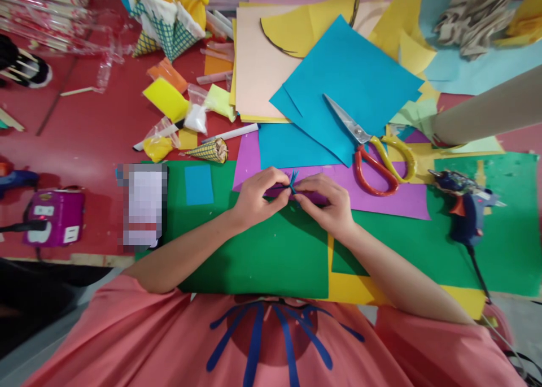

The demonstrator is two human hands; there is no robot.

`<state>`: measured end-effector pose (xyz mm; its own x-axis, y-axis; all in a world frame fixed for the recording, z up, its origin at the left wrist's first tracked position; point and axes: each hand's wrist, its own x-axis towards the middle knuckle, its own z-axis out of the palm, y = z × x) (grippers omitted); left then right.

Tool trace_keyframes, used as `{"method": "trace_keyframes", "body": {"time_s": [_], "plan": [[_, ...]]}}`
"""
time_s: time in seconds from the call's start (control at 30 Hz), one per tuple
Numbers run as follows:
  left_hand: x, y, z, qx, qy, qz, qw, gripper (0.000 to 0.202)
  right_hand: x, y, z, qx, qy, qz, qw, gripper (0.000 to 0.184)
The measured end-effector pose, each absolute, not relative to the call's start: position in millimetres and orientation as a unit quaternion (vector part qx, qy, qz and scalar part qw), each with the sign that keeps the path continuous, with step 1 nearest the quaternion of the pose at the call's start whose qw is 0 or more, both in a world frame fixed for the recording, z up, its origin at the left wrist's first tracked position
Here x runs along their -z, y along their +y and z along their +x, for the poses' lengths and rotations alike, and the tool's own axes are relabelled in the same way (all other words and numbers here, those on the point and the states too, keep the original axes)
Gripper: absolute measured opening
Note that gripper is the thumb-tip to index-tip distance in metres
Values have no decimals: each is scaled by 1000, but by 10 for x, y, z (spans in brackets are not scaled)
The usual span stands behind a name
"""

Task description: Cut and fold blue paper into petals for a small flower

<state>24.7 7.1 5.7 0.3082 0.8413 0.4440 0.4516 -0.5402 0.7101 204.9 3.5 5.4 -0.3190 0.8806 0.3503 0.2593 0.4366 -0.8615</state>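
My left hand (pixel 259 196) and my right hand (pixel 327 202) meet over the green paper sheet (pixel 271 251), just at the lower edge of a purple sheet (pixel 381 198). Both pinch a small blue folded paper piece (pixel 292 183) with fringed tips that sticks up between my fingertips. The fingers of both hands are closed on it. A small blue paper rectangle (pixel 199 184) lies on the green sheet left of my left hand.
Scissors with red and yellow handles (pixel 372 149) lie on blue paper (pixel 351 87) beyond my right hand. A blue glue gun (pixel 463 203) rests at right. Another person's arm (pixel 486 113) reaches in at far right. Foam pieces, paper cones and a purple device (pixel 55 216) sit at left.
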Motion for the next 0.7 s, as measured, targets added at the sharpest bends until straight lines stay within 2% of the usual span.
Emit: {"method": "trace_keyframes", "body": {"time_s": [0.13,0.3,0.7], "plan": [[-62,82,241,-423,420,766,242,1,-54,33,2066,-384,-705,-401,441,11],[-31,92,223,-454,429,725,289,3,-42,61,2093,-355,-645,-452,503,24],[63,85,197,-483,424,681,352,7,-22,77,2081,-379,-658,-447,473,31]]}}
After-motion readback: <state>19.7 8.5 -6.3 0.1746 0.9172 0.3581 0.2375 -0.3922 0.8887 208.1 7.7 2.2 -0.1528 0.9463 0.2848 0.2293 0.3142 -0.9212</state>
